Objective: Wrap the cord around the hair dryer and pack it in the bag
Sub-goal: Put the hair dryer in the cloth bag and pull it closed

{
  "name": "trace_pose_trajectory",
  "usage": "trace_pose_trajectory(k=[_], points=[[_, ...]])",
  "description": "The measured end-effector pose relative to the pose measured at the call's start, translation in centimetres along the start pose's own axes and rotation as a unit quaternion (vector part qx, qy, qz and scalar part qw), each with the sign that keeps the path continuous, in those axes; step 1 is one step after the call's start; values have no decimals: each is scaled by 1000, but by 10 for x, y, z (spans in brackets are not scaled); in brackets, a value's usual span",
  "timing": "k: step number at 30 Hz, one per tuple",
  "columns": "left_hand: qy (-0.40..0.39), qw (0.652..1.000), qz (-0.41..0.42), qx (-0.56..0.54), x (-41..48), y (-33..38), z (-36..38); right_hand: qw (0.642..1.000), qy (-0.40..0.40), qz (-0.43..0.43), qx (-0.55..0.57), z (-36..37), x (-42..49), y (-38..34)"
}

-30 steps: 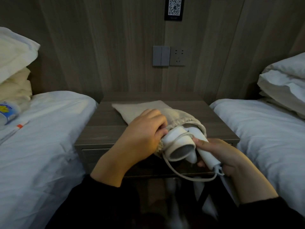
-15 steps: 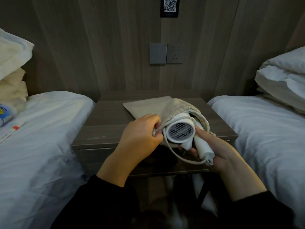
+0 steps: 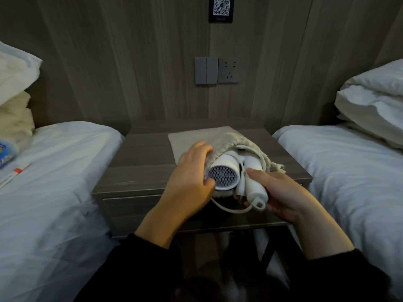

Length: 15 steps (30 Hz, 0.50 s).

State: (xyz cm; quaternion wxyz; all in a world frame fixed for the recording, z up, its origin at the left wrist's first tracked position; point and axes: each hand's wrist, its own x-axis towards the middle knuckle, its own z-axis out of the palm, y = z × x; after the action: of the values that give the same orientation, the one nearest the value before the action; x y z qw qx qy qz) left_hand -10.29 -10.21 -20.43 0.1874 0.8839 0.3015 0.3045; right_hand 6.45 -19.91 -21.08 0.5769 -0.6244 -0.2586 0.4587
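A white hair dryer (image 3: 224,173) sits partly inside a beige drawstring bag (image 3: 196,138) on the wooden nightstand (image 3: 139,162). Its round grille end faces me and sticks out of the bag's mouth. My left hand (image 3: 192,177) grips the left edge of the bag opening, fingers on the cloth beside the dryer body. My right hand (image 3: 279,192) holds the folded white handle (image 3: 255,184), thumb on top. A loop of white cord (image 3: 229,209) hangs below the dryer over the nightstand's front edge. The bag's drawstring (image 3: 274,167) trails to the right.
Two beds with white sheets flank the nightstand, left bed (image 3: 54,182) and right bed (image 3: 353,171). Pillows (image 3: 370,101) lie on the right bed. A small packet (image 3: 6,151) and a marker (image 3: 15,174) lie on the left bed. A wall socket (image 3: 227,69) sits above.
The dryer has gone further up onto the nightstand and deeper into the bag. My left hand has shifted along the bag's mouth, with its fingers spread over the cloth.
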Motion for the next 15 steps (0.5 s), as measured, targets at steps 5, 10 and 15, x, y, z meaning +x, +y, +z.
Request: trace_pose_trajectory(k=[5, 10, 15], points=[[-41, 999, 10, -31, 3, -2, 3, 997, -25, -11, -78, 3, -1, -4], [-32, 998, 45, -12, 6, -9, 0, 998, -33, 2, -55, 6, 2, -10], [-2, 994, 72, -76, 7, -15, -6, 1000, -23, -1, -19, 12, 6, -8]])
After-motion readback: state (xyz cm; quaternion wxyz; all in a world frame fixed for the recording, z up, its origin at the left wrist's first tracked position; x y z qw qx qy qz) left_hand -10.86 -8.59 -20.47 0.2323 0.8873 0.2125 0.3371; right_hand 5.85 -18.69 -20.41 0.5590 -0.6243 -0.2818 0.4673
